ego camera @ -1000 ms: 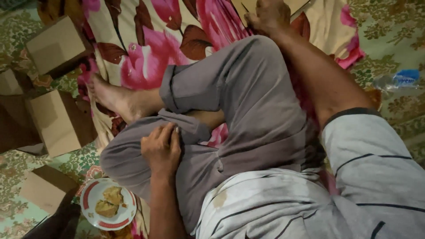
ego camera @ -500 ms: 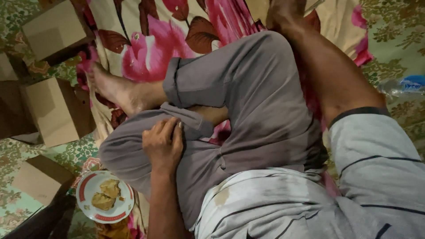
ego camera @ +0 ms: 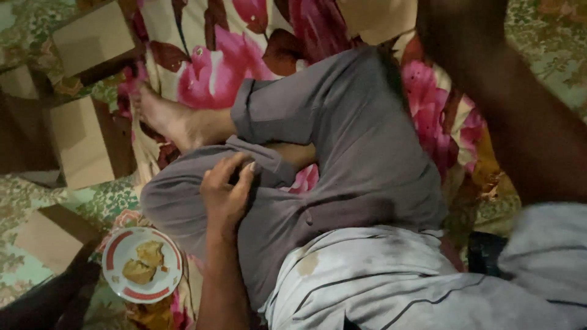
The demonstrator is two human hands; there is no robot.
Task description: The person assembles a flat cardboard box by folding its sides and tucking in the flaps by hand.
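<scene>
Since half a second ago my right arm (ego camera: 507,116) reaches further toward 12 o'clock, its hand now out of view. My left hand (ego camera: 227,192) rests loosely curled on the grey trouser knee (ego camera: 183,201), gripping nothing. At 7 o'clock sits a plate (ego camera: 116,260) with food.

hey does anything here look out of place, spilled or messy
Nothing is spilled. The oddest thing is the plate with pieces of food, set low on the patterned floor covering beside the knee where the left hand rests. The light shirt shows brownish stains.
</scene>
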